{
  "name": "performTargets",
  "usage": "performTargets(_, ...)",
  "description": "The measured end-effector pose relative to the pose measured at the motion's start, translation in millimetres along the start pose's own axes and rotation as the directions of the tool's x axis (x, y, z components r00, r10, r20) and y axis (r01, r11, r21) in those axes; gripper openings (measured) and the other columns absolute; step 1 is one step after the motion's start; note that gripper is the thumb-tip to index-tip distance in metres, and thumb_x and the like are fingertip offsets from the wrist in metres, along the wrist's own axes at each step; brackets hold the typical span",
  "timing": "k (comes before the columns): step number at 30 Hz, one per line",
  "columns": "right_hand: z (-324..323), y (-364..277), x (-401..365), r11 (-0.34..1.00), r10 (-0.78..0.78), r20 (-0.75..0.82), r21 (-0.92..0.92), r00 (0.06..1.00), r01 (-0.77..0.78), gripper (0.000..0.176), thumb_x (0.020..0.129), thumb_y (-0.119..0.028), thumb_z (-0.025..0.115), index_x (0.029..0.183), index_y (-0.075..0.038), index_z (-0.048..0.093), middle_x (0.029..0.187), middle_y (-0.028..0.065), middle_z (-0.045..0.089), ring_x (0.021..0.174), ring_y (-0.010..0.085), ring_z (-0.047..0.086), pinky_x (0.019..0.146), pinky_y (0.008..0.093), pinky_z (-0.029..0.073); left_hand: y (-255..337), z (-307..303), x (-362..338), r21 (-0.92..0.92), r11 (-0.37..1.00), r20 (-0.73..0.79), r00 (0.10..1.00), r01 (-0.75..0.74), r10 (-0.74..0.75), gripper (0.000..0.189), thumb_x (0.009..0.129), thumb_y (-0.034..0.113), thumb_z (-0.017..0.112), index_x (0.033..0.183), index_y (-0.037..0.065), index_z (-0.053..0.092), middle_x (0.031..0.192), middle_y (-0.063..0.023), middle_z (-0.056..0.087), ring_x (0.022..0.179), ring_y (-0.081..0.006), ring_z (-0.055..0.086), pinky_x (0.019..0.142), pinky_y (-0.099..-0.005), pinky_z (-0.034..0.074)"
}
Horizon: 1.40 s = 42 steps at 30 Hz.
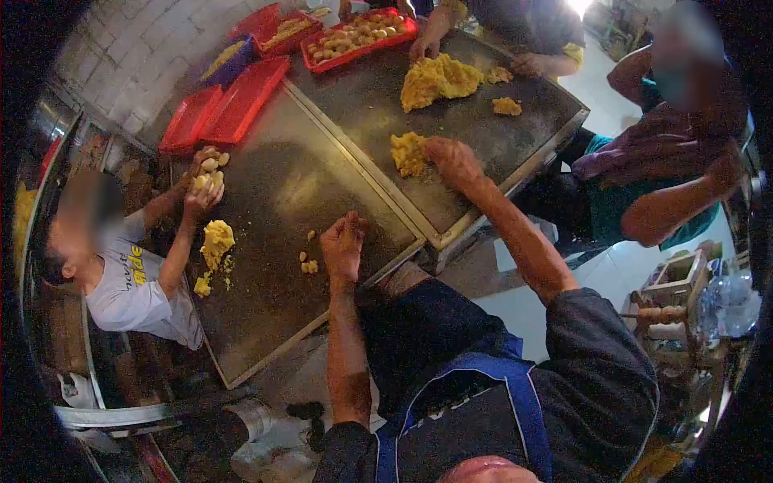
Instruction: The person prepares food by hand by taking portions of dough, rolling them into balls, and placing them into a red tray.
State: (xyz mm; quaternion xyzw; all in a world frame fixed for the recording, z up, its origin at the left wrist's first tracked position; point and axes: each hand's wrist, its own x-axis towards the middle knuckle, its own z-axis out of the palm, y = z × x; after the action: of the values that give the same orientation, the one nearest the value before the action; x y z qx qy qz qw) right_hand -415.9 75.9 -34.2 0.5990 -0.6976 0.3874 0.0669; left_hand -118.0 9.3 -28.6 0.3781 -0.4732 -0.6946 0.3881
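Note:
My right hand (456,164) reaches across the metal table, its fingers curled at the edge of a rough lump of yellow dough (408,154). My left hand (345,244) is raised above the near part of the table with its fingers closed together; whatever is in them, if anything, is hidden. Small dough bits (308,263) lie just left of it. A larger mound of yellow dough (441,82) sits farther back, with crumbled pieces (506,106) to its right. Another clump of dough (217,244) rests on the left side of the table.
A person in a white shirt (133,286) holds several dough balls (211,173) at the left. Red trays (245,101) stand at the back, one tray (310,66) full of dough balls. Another person's hand (431,40) touches the large mound. A metal ridge (354,161) divides the tabletop.

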Motion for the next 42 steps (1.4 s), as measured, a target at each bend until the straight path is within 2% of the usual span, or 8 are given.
performTargets(10, -26.3, -26.6, -57.1, 0.986, 0.146, 0.081, 0.066, 0.986, -0.152, 0.024, 0.090, -0.017, 0.060, 0.110, -0.004, 0.067, 0.127, 0.0170, 0.061, 0.111, 0.0337, 0.063, 0.088, 0.0412, 0.055, 4.9, -7.5, -11.7, 0.632, 0.558, 0.241, 0.821, -0.537, 0.518, 0.016, 0.087, 0.017, 0.075, 0.085, 0.003, 0.069, 0.076, 0.0006, 0.065, 0.066, -0.0080, 0.053, 0.062, -0.0247, 0.043)
performTargets(12, -12.4, -36.8, -62.5, 0.670, -0.195, -0.006, -0.731, 0.981, 0.130, 0.031, 0.091, -0.017, 0.061, 0.119, -0.005, 0.064, 0.135, 0.0174, 0.055, 0.119, 0.0386, 0.057, 0.094, 0.0429, 0.052, 1.2, -8.4, -9.1, 0.421, 0.801, 0.186, 0.905, -0.425, 0.382, 0.015, 0.088, 0.017, 0.074, 0.086, 0.003, 0.069, 0.075, 0.0009, 0.065, 0.065, -0.0069, 0.052, 0.061, -0.0240, 0.042)
performTargets(19, 25.6, -49.7, -49.2, 0.862, 0.425, 0.272, -0.411, 0.863, -0.295, 0.033, 0.092, -0.015, 0.055, 0.123, -0.003, 0.060, 0.136, 0.0189, 0.054, 0.124, 0.0420, 0.051, 0.107, 0.0452, 0.042, -9.9, -10.5, -9.5, 0.238, 0.880, 0.195, 0.908, -0.411, 0.371, 0.018, 0.089, 0.019, 0.074, 0.085, 0.002, 0.069, 0.073, 0.0014, 0.064, 0.064, -0.0062, 0.050, 0.060, -0.0244, 0.041)
performTargets(22, 10.3, -18.7, -56.3, 0.981, -0.187, 0.054, -0.046, 0.981, 0.190, 0.024, 0.094, -0.018, 0.052, 0.106, -0.001, 0.065, 0.118, 0.0183, 0.064, 0.112, 0.0370, 0.060, 0.095, 0.0456, 0.049, 10.2, -9.7, -15.3, 0.588, 0.716, 0.187, 0.925, -0.376, 0.332, 0.024, 0.090, 0.024, 0.073, 0.080, 0.003, 0.067, 0.070, 0.0020, 0.061, 0.063, -0.0067, 0.050, 0.060, -0.0248, 0.040)
performTargets(28, -21.5, 48.6, 21.2, 0.975, 0.202, 0.011, -0.096, 0.979, -0.200, 0.022, 0.095, -0.019, 0.051, 0.102, -0.003, 0.064, 0.115, 0.0179, 0.065, 0.107, 0.0393, 0.060, 0.090, 0.0493, 0.048, -27.5, -36.0, 2.4, 0.491, 0.757, 0.222, 0.902, -0.432, 0.370, 0.036, 0.094, 0.034, 0.067, 0.075, 0.004, 0.061, 0.067, 0.0029, 0.054, 0.057, -0.0087, 0.046, 0.054, -0.0280, 0.036)
performTargets(33, 16.7, 58.5, -22.8, 0.715, -0.382, -0.187, -0.681, 0.905, 0.161, 0.023, 0.091, -0.009, 0.050, 0.109, -0.005, 0.063, 0.111, 0.0171, 0.066, 0.105, 0.0335, 0.062, 0.089, 0.0493, 0.048, -7.4, -16.6, -6.6, 0.314, 0.897, 0.059, 0.949, -0.312, 0.309, 0.051, 0.095, 0.049, 0.061, 0.069, 0.005, 0.055, 0.064, 0.0026, 0.051, 0.055, -0.0094, 0.041, 0.053, -0.0284, 0.033)
performTargets(39, -64.1, -37.2, -55.5, 0.901, 0.399, 0.347, -0.318, 0.848, -0.294, 0.033, 0.093, -0.007, 0.048, 0.123, -0.006, 0.061, 0.129, 0.0187, 0.059, 0.118, 0.0338, 0.057, 0.095, 0.0445, 0.049, -9.4, -29.0, -18.8, -0.053, 0.959, -0.137, 0.953, -0.279, 0.270, 0.047, 0.096, 0.045, 0.061, 0.072, 0.006, 0.054, 0.066, 0.0019, 0.051, 0.057, -0.0071, 0.042, 0.055, -0.0247, 0.035)
performTargets(42, -9.9, -66.2, -92.1, 0.997, -0.063, 0.145, -0.037, 0.987, 0.069, 0.041, 0.087, 0.000, 0.053, 0.128, -0.004, 0.056, 0.128, 0.0186, 0.059, 0.118, 0.0346, 0.057, 0.099, 0.0454, 0.046, -0.7, -5.8, -26.1, -0.012, 0.944, -0.238, 0.918, -0.329, 0.317, 0.045, 0.095, 0.044, 0.063, 0.071, 0.007, 0.054, 0.064, 0.0026, 0.047, 0.058, -0.0076, 0.043, 0.057, -0.0236, 0.034)
